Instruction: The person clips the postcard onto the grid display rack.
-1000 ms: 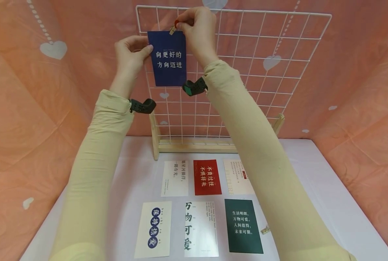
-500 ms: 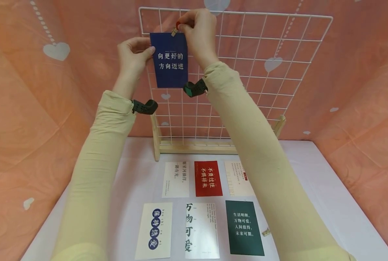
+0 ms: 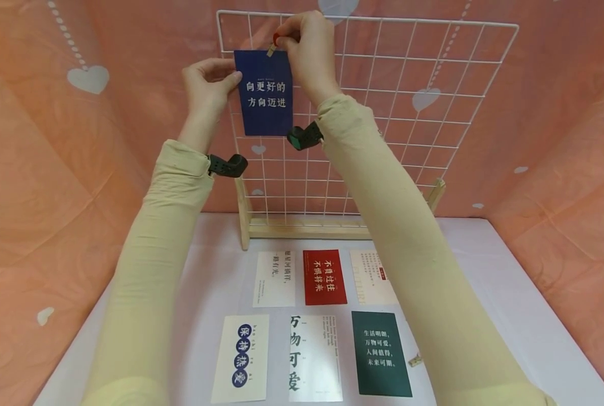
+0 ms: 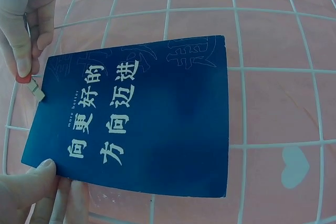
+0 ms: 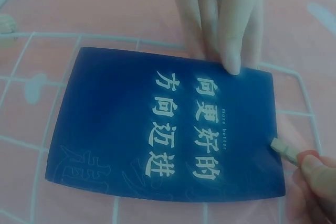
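A dark blue card [image 3: 266,118] with white characters is held upright against the upper left of a white wire grid [image 3: 408,73]. My left hand [image 3: 207,84] pinches the card's left edge, thumb in front and fingers behind. At the middle of its top edge sits a small wooden clothespin [image 3: 271,51] with a red part. My right hand [image 3: 312,53] pinches the clothespin's upper end between thumb and fingers. In the left wrist view the clothespin [image 4: 35,88] overlaps the card's edge, and the right wrist view shows its tip [image 5: 278,145] at that same edge.
The grid stands in a wooden base [image 3: 307,230] at the table's back. Before it lie several cards, among them a red card [image 3: 325,276], a green card [image 3: 381,354] and a white card [image 3: 241,359]. Another clothespin [image 3: 415,360] lies beside the green card, near my right sleeve.
Over the last second the view has shifted slightly. Both hands keep their hold on the card and the clothespin, with almost no visible movement.
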Tool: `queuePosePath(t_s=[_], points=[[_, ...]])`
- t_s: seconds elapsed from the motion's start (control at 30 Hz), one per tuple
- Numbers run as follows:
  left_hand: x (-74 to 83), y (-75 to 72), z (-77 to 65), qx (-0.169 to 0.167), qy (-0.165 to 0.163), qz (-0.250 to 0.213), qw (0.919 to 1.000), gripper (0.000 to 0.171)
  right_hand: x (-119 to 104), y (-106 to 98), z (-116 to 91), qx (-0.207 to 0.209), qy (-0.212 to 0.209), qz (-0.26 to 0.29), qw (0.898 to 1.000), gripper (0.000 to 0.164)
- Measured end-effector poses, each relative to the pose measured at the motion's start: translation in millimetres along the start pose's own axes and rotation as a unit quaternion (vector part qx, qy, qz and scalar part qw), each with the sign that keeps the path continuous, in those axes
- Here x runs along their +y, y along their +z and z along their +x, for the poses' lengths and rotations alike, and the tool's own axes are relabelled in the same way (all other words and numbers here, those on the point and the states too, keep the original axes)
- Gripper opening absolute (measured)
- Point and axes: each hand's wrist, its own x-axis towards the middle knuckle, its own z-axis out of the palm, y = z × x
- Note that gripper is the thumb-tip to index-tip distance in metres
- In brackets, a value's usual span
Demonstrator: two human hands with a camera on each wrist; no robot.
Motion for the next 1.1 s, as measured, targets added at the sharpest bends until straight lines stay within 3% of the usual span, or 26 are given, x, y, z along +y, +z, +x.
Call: queuePosePath(t_s=[0.27, 0.57, 0.83, 1.1], points=[[2.2, -1.0, -3.2, 0.023, -0.022, 0.013, 0.9994, 0.022, 0.4, 5.4, -3.4, 0.002, 0.013, 0.036, 0.999, 0.019], [3.7, -1.3, -3.1, 0.024, -0.03, 0.007, 0.9992, 0.021, 1.1, 13.7, -5.5, 0.043, 0.022, 0.068, 0.997, 0.016], [1.7, -1.1, -5.0, 0.021, -0.011, 0.02, 0.9995, 0.021, 1.3, 13.5, -6.5, 0.016, 0.028, 0.056, 0.998, 0.019], [3.4, -1.1, -2.2, 0.017, -0.012, -0.017, 0.9996, 0.02, -1.9, 4.6, -7.0, -0.007, 0.051, 0.06, 0.997, 0.022]])
